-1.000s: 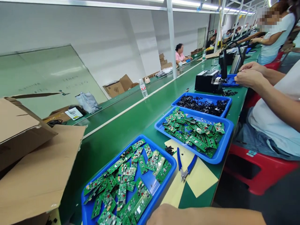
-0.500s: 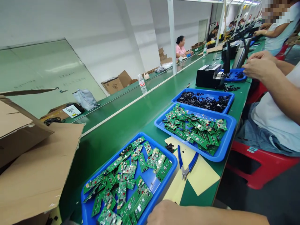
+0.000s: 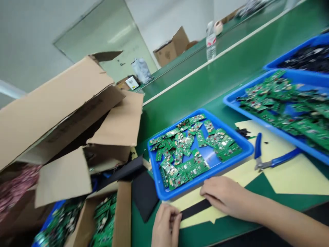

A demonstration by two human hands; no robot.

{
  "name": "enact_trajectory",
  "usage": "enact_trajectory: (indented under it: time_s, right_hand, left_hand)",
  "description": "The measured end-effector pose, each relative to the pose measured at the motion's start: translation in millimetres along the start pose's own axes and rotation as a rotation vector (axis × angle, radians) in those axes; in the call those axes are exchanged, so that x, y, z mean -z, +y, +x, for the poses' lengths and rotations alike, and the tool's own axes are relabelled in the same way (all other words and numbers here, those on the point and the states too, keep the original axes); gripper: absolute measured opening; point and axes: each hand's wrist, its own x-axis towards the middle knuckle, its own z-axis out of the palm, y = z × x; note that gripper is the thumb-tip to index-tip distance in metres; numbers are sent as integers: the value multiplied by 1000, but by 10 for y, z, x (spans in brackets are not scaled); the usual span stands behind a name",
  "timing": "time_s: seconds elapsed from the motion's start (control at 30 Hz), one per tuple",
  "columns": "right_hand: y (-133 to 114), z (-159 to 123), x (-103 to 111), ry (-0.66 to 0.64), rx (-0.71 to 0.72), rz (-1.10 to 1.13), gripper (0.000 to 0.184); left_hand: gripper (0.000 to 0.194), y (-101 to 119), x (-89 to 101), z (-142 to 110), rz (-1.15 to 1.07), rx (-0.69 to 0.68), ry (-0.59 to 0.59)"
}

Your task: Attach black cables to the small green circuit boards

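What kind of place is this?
It looks like an electronics assembly workshop: a blue tray holds loose circuit boards, cutters lie on a long green workbench, and cardboard boxes sit beside it.

Narrow flat black strip (image 3: 195, 210), slightly tilted

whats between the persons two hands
In the head view, a black strip lies across a yellow sheet between the left hand and the right hand.
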Motion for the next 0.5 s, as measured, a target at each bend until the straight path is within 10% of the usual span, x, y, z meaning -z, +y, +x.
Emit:
enact_trajectory:
  time_s: [0.5]
  right_hand:
    - [61, -126, -133, 52, -4, 24, 28]
  left_hand:
    - [13, 210, 105, -29, -24, 230, -155]
